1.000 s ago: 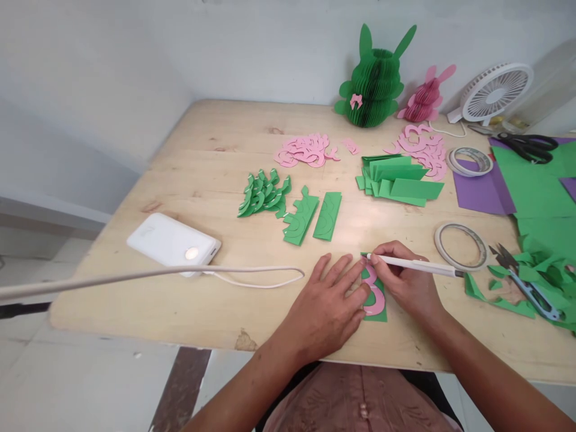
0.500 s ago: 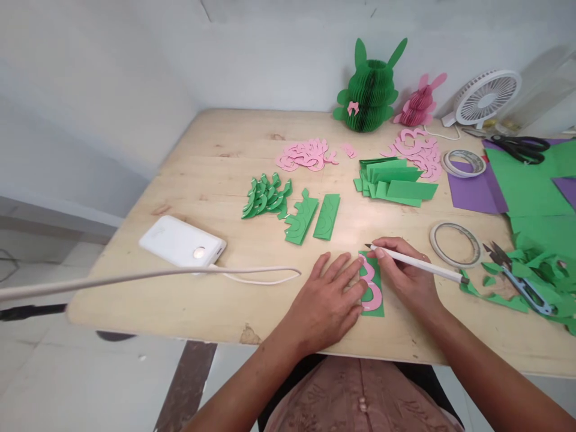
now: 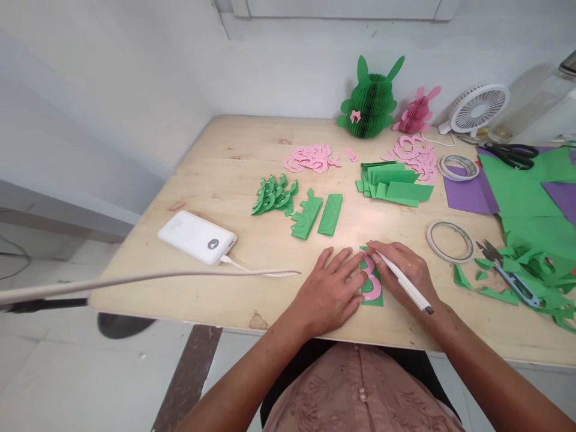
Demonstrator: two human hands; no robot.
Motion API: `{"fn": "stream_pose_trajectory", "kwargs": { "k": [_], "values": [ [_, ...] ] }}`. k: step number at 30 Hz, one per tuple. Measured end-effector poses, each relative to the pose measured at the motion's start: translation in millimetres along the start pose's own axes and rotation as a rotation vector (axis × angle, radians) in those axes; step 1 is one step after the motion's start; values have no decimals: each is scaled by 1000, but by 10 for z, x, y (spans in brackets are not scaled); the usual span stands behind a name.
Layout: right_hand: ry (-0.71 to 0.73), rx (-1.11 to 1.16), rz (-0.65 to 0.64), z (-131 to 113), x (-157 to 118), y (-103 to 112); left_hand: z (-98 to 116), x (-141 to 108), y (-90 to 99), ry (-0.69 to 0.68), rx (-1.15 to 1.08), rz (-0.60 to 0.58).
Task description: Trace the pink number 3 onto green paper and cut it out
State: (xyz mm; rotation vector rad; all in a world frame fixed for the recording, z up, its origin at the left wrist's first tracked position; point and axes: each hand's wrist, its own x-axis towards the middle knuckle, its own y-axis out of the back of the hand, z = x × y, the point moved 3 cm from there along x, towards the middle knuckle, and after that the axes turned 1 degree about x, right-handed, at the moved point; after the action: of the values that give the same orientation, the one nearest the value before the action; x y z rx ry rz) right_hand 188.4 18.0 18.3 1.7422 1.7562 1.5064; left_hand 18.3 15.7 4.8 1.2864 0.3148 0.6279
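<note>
My left hand [image 3: 327, 297] lies flat with spread fingers, its fingertips on a pink paper cutout [image 3: 372, 289] with rounded, 3-like curves. Beneath the cutout is a green paper strip [image 3: 378, 302]. Pinched in my right hand [image 3: 410, 267] is a white pen [image 3: 407, 285], its tip at the cutout's upper edge and hidden by the fingers. Beyond my hands lie a folded green strip with drawn curves [image 3: 330, 215], a partly cut green piece [image 3: 308, 217] and a pile of cut green shapes [image 3: 273, 195].
Blank green strips [image 3: 398, 183] and pink cutouts [image 3: 310, 158] lie farther back. Tape rolls [image 3: 450, 241], blue-handled scissors [image 3: 517, 285] and green scraps [image 3: 540, 270] are at right. Paper rabbits [image 3: 371, 105] and a fan [image 3: 481, 108] stand behind. A power bank [image 3: 197, 236] trails a cable at left.
My right hand has tilted the pen more upright, and its tip has gone in to the cutout's upper edge. The left hand stays on the cutout. The view has shifted slightly.
</note>
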Motion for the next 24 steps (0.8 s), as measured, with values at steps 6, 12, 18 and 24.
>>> {"fn": "stream_pose_trajectory", "kwargs": {
  "k": [6,12,18,24],
  "values": [
    [74,-81,-27,-60,-25,37,5,-2,2,0,6,20],
    [165,-172,-66,-92,-71,22,12,-2,5,8,19,19],
    [209,-197,-76,-101,-82,19,11,-6,3,13,23,23],
    [90,-50,-85,-54,-67,44,9,2,12,15,4,-1]
  ]
}}
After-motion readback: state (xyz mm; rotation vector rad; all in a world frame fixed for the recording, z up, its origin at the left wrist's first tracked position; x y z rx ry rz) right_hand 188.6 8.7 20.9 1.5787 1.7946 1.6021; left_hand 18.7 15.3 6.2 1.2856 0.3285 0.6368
